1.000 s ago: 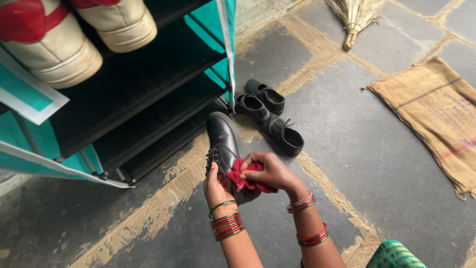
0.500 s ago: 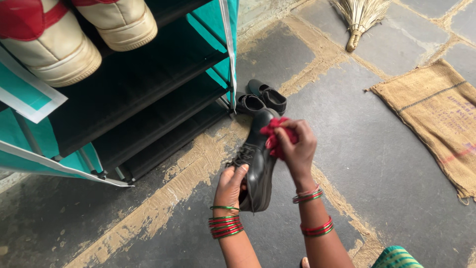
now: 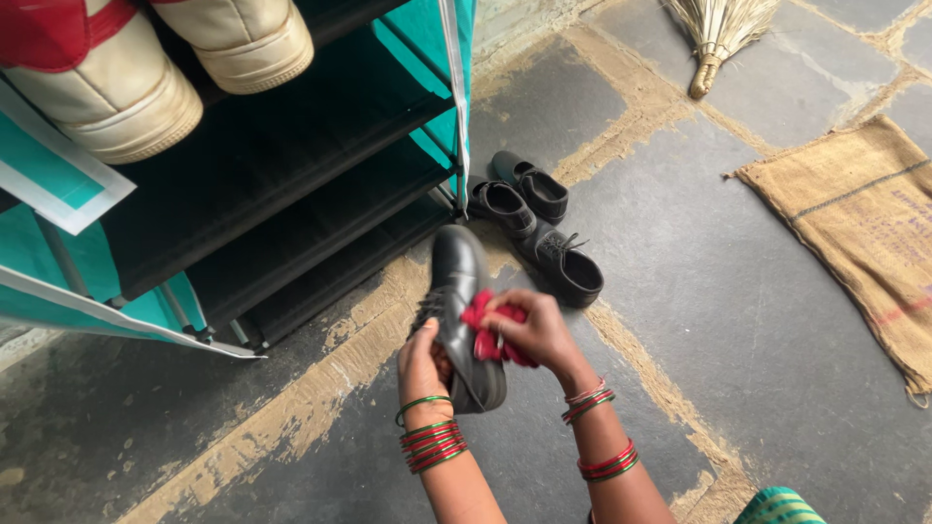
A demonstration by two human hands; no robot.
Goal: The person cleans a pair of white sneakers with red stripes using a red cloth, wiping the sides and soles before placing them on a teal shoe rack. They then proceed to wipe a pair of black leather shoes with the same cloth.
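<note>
A black laced leather shoe (image 3: 458,281) stands on the stone floor, toe pointing away from me. My left hand (image 3: 420,361) grips it at the heel and opening. My right hand (image 3: 532,332) is closed on a crumpled red cloth (image 3: 482,337) pressed against the shoe's right side near the laces. Both wrists carry red and green bangles.
A teal and black fabric shoe rack (image 3: 291,184) stands at the left, with white and red shoes (image 3: 107,82) on top. Three more black shoes (image 3: 539,218) lie beside its corner. A burlap sack (image 3: 869,223) lies at right, a straw broom (image 3: 714,39) beyond.
The right hand with the red cloth went up to the shoe's toe and has come back down to its side. The shoe has swung back so its toe points away.
</note>
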